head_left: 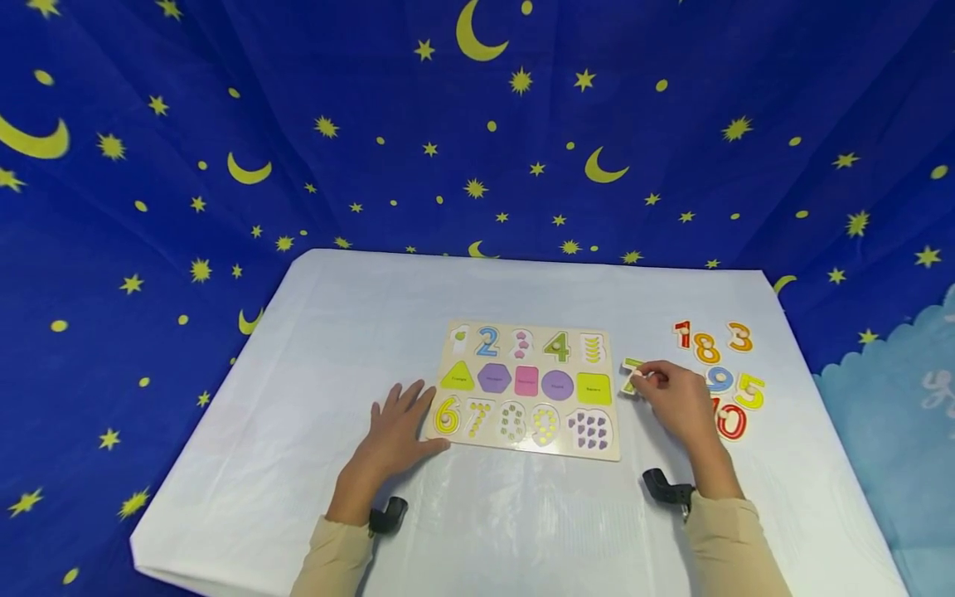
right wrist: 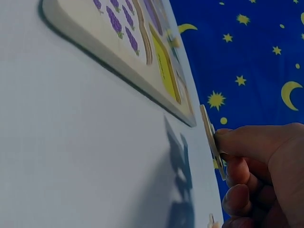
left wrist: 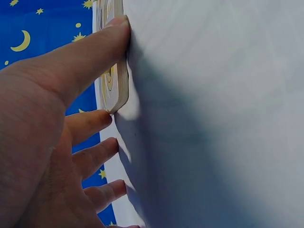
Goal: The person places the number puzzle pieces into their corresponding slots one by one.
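A wooden number puzzle board (head_left: 488, 442) lies flat on the table. The 2 piece (head_left: 488, 341), the 4 piece (head_left: 557, 347) and the 6 piece (head_left: 448, 415) sit in its recesses. At the board's lower left corner, my left hand (head_left: 395, 431) is spread, its thumb (left wrist: 102, 45) touching the front edge and a fingertip the corner. Right of the board, my right hand (head_left: 677, 402) pinches the green number 7 piece (head_left: 630, 365) between thumb and fingers. That piece is tilted on edge in the right wrist view, raised off the table; the fingers partly cover it.
Several loose number pieces lie to the right: the 1 (head_left: 682, 334), 8 (head_left: 705, 348), 3 (head_left: 740, 337), 9 (head_left: 719, 379), 5 (head_left: 749, 390) and 10 (head_left: 733, 421), the last partly behind my right hand. A blue star-patterned cloth (head_left: 418, 191) hangs behind the white table (head_left: 246, 489).
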The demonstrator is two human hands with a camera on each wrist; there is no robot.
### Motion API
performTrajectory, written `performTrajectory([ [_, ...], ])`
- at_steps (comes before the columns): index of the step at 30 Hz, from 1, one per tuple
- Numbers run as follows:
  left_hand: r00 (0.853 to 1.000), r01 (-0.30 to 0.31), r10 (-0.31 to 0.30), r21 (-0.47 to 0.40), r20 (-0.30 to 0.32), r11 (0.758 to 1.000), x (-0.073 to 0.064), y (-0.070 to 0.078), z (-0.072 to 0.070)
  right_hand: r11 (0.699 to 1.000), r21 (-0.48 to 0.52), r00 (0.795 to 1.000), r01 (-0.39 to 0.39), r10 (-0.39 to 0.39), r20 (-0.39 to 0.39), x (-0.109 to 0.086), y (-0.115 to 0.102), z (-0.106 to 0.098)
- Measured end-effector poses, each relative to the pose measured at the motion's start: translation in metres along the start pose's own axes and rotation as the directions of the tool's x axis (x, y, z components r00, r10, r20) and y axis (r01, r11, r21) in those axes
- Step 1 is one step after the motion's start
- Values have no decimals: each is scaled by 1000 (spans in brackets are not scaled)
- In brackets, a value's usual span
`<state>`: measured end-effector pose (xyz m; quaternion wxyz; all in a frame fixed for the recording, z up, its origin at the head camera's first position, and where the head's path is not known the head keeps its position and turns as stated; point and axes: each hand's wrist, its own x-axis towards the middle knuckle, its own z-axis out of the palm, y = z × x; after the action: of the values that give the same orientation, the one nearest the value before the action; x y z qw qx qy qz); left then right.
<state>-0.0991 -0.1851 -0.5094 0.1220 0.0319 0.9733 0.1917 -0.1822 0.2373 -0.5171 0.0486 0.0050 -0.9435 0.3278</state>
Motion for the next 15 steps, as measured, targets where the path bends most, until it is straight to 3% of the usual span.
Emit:
performTrajectory([
  [15, 1000, -2, 2, -2, -12, 1000, 0, 0, 0, 1000, 21, 997, 18, -20, 68, -1, -16, 19],
])
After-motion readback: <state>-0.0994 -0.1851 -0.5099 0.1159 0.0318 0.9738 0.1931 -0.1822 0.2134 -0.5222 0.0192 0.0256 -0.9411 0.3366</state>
